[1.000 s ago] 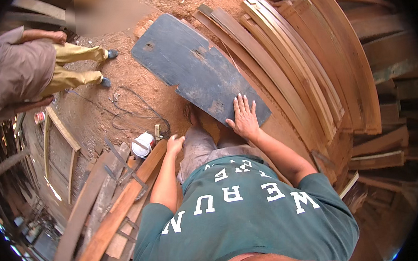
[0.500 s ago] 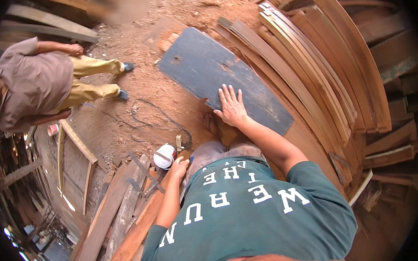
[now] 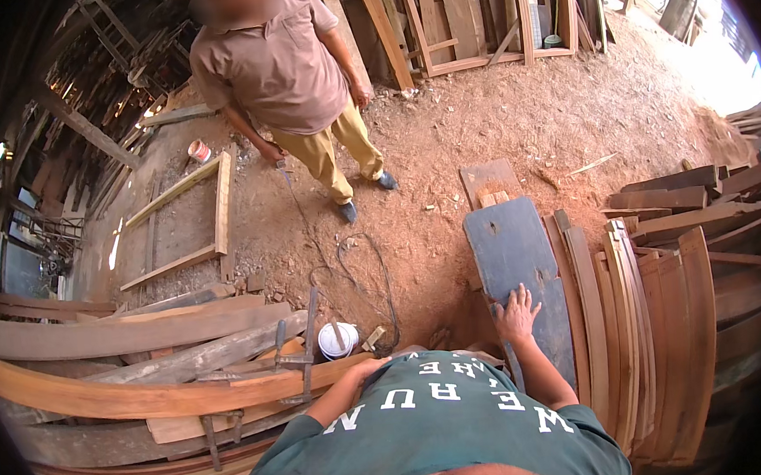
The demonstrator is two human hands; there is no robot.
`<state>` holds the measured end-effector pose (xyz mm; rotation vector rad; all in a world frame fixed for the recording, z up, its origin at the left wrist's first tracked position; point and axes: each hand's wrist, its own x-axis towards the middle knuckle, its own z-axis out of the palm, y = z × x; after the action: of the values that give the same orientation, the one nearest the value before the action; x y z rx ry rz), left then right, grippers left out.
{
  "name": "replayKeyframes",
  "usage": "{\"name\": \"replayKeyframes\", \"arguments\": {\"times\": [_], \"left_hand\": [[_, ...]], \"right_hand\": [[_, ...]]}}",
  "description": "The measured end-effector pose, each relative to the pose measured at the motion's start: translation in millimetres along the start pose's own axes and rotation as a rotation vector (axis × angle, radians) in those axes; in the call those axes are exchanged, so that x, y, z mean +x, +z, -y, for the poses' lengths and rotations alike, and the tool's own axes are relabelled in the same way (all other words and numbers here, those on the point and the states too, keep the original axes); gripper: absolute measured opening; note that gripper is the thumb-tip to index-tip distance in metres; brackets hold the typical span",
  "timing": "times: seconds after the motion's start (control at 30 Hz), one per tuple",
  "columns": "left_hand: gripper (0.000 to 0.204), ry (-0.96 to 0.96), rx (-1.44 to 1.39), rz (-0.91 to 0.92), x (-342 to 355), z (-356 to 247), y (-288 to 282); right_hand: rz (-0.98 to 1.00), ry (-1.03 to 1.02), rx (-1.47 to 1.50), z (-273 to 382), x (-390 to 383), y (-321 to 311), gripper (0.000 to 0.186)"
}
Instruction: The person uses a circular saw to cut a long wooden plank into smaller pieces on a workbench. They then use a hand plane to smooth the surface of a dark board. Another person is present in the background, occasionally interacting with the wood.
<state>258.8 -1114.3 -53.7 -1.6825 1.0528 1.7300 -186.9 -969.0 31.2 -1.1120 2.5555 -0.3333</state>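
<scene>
My right hand [image 3: 516, 314] lies open on a long dark-grey board [image 3: 509, 246], fingers spread against its worn, chipped surface. It grips nothing. The board has rounded far corners and a small hole near that end. At my left side, my left hand [image 3: 365, 371] rests low by the end of a curved orange-brown timber [image 3: 224, 396], its fingers lying loosely and only partly showing. Whether it touches the timber is unclear. A white bucket [image 3: 338, 340] with a stick across its top stands just beyond that hand. Metal clamps [image 3: 294, 360] sit on the timber.
Another person [image 3: 285, 76] stands ahead, one hand near a thin cord. A dark cable [image 3: 390, 281] loops over the sawdust floor. Curved planks [image 3: 669, 332] are stacked at right, more timbers [image 3: 123, 335] at left. A wooden frame [image 3: 219, 205] and red-white can [image 3: 199, 150] lie farther off.
My view has swung left and upward, so the person now appears nearer the middle. My right hand stays flat on the board, fingers slightly more bent. My left hand remains low at my side.
</scene>
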Motion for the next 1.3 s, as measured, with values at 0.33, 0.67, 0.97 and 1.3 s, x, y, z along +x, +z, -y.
{"name": "replayKeyframes", "arguments": {"times": [0.33,0.67,0.97,1.3], "left_hand": [[0.064,0.132,0.008,0.152,-15,-30,3],[0.048,0.374,0.31,-0.202,-11,-2,-24],[0.047,0.354,0.178,-0.315,23,113,-61],[0.05,0.442,0.673,-0.239,26,-12,-65]], "right_hand": [[-0.125,-0.04,-0.024,-17,7,4,0.071],[-0.346,-0.054,0.22,38,156,-19,0.009],[-0.137,-0.273,0.214,28,148,-11,0.006],[-0.573,0.296,0.258,-101,-50,-10,0.008]]}}
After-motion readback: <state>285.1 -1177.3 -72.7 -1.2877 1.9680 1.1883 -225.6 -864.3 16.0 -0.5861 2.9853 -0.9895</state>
